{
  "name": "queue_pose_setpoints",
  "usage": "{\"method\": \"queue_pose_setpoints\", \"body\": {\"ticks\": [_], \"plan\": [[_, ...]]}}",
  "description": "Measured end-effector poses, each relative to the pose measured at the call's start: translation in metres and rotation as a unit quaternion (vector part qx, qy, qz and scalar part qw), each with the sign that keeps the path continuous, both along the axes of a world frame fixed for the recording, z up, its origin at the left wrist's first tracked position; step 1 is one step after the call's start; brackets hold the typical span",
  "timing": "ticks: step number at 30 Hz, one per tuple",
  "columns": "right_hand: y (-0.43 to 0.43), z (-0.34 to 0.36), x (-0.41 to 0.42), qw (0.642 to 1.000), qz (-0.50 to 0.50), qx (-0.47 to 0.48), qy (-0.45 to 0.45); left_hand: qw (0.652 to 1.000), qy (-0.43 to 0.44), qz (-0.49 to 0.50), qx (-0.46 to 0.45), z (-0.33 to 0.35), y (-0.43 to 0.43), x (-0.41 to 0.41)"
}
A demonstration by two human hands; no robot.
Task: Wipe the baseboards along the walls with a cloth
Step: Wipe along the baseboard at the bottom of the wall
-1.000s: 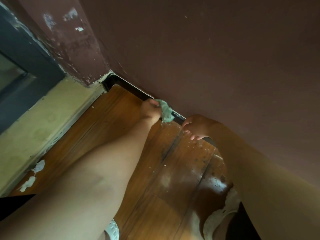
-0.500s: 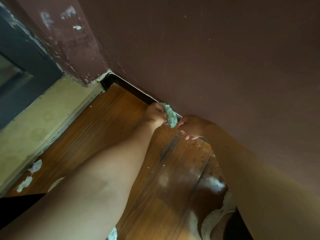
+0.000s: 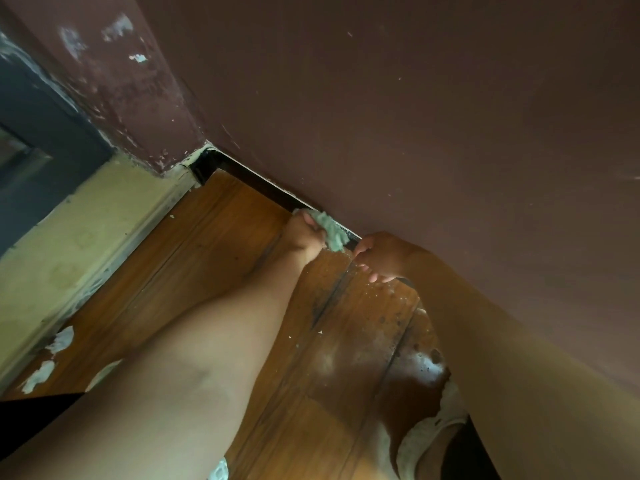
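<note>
A dark baseboard [image 3: 258,184] runs along the foot of the maroon wall [image 3: 415,133], from the corner down to the right. My left hand [image 3: 304,235] is closed around a crumpled pale green cloth [image 3: 332,230] and presses it against the baseboard. Just to its right, my right hand [image 3: 379,256] rests against the foot of the wall with fingers curled down toward the floor; nothing shows in it. Past my right hand the baseboard is hidden by my right arm.
Wooden floorboards [image 3: 214,258] carry scattered white crumbs near my hands and worn pale patches at lower right. A yellowish sill or step [image 3: 79,230] with flaking paint borders the floor at left. Above it stands a dark door frame [image 3: 41,133].
My left hand slid the cloth along the baseboard to the right, closer to my right hand, then a little back toward the corner. The right hand stayed roughly in place.
</note>
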State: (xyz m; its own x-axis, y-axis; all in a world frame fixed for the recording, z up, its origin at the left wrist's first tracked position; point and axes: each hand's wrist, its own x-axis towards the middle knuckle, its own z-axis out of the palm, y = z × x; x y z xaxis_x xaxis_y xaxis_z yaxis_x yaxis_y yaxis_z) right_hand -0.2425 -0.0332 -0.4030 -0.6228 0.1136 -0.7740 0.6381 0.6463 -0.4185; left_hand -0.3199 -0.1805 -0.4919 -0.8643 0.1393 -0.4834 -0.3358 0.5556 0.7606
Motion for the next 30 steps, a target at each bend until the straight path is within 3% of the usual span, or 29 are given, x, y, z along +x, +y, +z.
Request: {"method": "queue_pose_setpoints", "body": {"ticks": [3,7,11,13,16,21,23,27,30], "plan": [[-0.001,-0.002,0.001,1.000,-0.004,-0.006,-0.002,0.999,0.011,-0.043,-0.017,-0.009,0.001,0.003],[0.003,-0.001,0.001,1.000,0.008,-0.014,0.004,0.988,0.046,0.137,0.055,-0.001,-0.005,-0.017],[0.012,-0.002,0.004,1.000,0.000,-0.010,0.003,0.970,0.127,0.205,-0.040,0.004,-0.024,-0.039],[0.017,-0.006,0.007,1.000,-0.006,-0.008,-0.004,0.973,0.133,0.171,-0.078,-0.001,-0.030,-0.043],[0.023,-0.011,0.010,1.000,-0.017,-0.013,-0.018,0.974,0.112,0.006,-0.197,-0.012,-0.031,-0.031],[0.025,-0.014,0.010,0.998,-0.022,-0.045,-0.045,0.923,0.165,-0.247,-0.244,-0.023,-0.019,0.001],[0.027,-0.014,0.010,0.999,-0.008,-0.032,-0.017,0.918,0.173,-0.241,-0.263,-0.023,-0.020,0.001],[0.034,-0.014,0.008,0.999,-0.006,-0.034,-0.010,0.907,0.164,-0.133,-0.365,-0.018,-0.036,-0.017],[0.037,-0.016,0.010,1.000,0.006,-0.014,-0.004,0.887,0.184,-0.173,-0.386,-0.020,-0.038,-0.019]]}}
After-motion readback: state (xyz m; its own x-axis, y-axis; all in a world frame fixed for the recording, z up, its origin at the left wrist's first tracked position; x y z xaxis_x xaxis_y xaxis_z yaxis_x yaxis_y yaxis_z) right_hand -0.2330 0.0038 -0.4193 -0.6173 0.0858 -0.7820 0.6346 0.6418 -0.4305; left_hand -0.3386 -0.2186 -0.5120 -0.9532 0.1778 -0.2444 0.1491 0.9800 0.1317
